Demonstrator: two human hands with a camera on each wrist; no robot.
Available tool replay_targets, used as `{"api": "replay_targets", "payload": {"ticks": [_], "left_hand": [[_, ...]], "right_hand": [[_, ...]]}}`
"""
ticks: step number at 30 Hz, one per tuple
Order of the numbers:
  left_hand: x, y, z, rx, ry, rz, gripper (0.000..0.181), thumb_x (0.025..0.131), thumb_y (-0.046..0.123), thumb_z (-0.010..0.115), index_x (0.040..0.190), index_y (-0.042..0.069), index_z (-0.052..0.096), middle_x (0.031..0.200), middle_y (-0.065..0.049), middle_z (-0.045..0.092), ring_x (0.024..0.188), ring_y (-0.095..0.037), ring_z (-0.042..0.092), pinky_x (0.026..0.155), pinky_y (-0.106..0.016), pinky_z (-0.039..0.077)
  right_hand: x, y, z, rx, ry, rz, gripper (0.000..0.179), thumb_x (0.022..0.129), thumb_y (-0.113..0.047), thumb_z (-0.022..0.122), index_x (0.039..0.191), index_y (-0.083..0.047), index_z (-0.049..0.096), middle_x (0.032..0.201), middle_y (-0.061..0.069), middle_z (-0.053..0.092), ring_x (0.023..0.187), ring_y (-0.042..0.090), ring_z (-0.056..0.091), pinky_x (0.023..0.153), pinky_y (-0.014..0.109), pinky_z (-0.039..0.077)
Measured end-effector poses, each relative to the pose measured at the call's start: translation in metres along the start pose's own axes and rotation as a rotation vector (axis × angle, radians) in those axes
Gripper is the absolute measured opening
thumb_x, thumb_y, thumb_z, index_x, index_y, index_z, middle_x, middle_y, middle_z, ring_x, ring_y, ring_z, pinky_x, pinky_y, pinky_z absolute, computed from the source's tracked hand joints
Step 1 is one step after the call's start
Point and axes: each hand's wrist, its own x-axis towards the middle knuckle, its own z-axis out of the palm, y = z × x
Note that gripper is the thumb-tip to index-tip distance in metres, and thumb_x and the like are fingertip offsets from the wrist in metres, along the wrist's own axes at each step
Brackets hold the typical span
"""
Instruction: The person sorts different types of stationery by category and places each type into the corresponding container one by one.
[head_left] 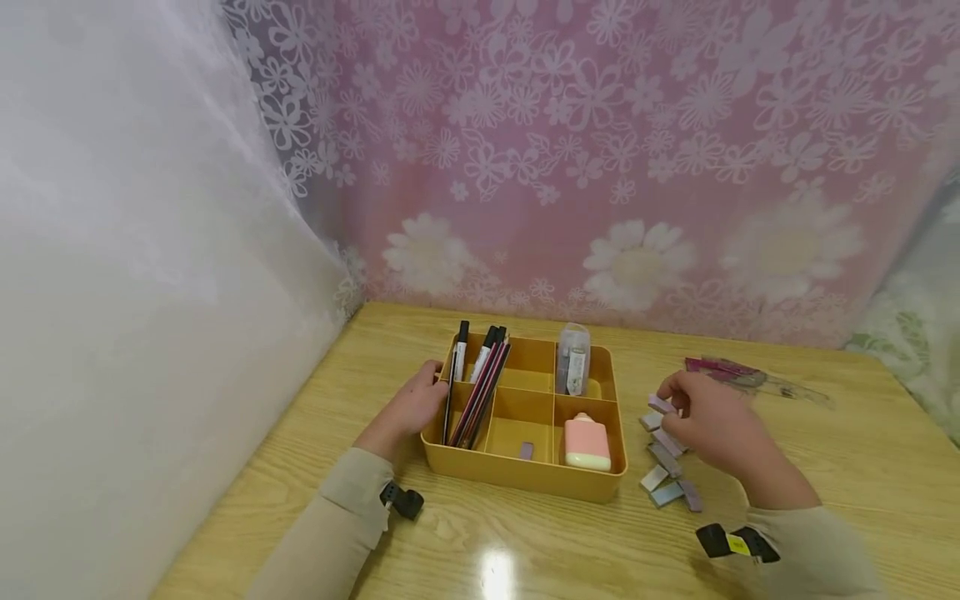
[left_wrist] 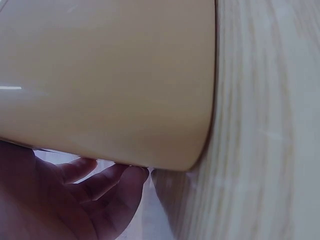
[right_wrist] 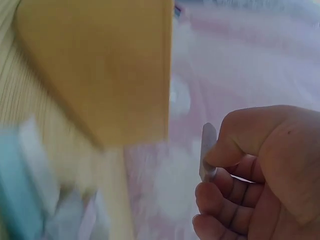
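My left hand [head_left: 415, 403] grips the left wall of a yellow divided organizer box [head_left: 517, 475]. In the left wrist view, the curled fingers [left_wrist: 100, 192] touch the box's outer side. My right hand [head_left: 712, 417] pinches a small lilac block [head_left: 661, 404] between thumb and fingers, above a loose pile of similar pastel blocks [head_left: 664, 458]. That held block [right_wrist: 208, 150] shows edge-on in the right wrist view. Another lilac block [head_left: 527, 451] lies in the box's front middle compartment.
Pencils [head_left: 483, 396] and black-capped markers [head_left: 462, 342] lean in the left compartments. A clear case [head_left: 573, 362] stands back right, with a pink bottle [head_left: 587, 442] in the front right compartment. Transparent rulers [head_left: 750, 379] lie behind my right hand. A floral curtain [head_left: 600, 167] hangs behind the table.
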Motion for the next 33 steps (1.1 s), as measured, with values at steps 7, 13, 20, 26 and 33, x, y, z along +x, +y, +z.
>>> {"api": "replay_targets", "payload": {"ticks": [7, 13, 20, 26, 33], "left_hand": [[0.0, 0.0, 0.001, -0.012, 0.006, -0.002, 0.05, 0.105, 0.025, 0.036, 0.15, 0.003, 0.036, 0.146, -0.02, 0.047, 0.133, -0.034, 0.046, 0.111, -0.055, 0.034], [0.0, 0.001, 0.0, -0.016, 0.006, -0.006, 0.051, 0.106, 0.027, 0.036, 0.151, 0.004, 0.034, 0.146, -0.02, 0.047, 0.132, -0.034, 0.047, 0.111, -0.055, 0.034], [0.001, 0.0, 0.002, -0.022, 0.0, 0.001, 0.051, 0.106, 0.026, 0.036, 0.152, 0.003, 0.034, 0.147, -0.021, 0.046, 0.133, -0.035, 0.046, 0.111, -0.055, 0.035], [0.001, 0.0, 0.001, -0.014, 0.0, 0.001, 0.051, 0.105, 0.025, 0.035, 0.151, 0.003, 0.035, 0.146, -0.021, 0.047, 0.131, -0.035, 0.048, 0.109, -0.055, 0.037], [0.0, -0.001, 0.001, -0.008, 0.001, 0.0, 0.051, 0.106, 0.026, 0.035, 0.152, 0.003, 0.034, 0.146, -0.021, 0.047, 0.131, -0.034, 0.048, 0.109, -0.054, 0.037]], "right_hand": [[0.008, -0.055, 0.008, 0.024, -0.006, -0.098, 0.018, 0.088, -0.007, 0.064, 0.106, -0.009, 0.064, 0.085, 0.001, 0.052, 0.071, 0.018, 0.045, 0.061, 0.036, 0.038], [0.014, -0.091, 0.017, 0.028, -0.022, -0.171, 0.017, 0.088, -0.007, 0.067, 0.103, -0.011, 0.062, 0.08, 0.0, 0.048, 0.067, 0.016, 0.043, 0.06, 0.035, 0.037], [0.015, -0.115, 0.032, 0.019, -0.006, -0.25, 0.02, 0.086, -0.005, 0.066, 0.104, -0.013, 0.063, 0.087, -0.005, 0.052, 0.071, 0.013, 0.047, 0.062, 0.032, 0.042], [0.014, -0.125, 0.043, -0.007, 0.015, -0.304, 0.021, 0.088, -0.004, 0.065, 0.105, -0.015, 0.065, 0.092, -0.008, 0.053, 0.075, 0.01, 0.048, 0.064, 0.028, 0.046], [0.014, -0.127, 0.045, 0.009, 0.021, -0.324, 0.027, 0.092, -0.002, 0.057, 0.111, -0.017, 0.067, 0.096, -0.007, 0.058, 0.075, 0.011, 0.047, 0.063, 0.028, 0.044]]}}
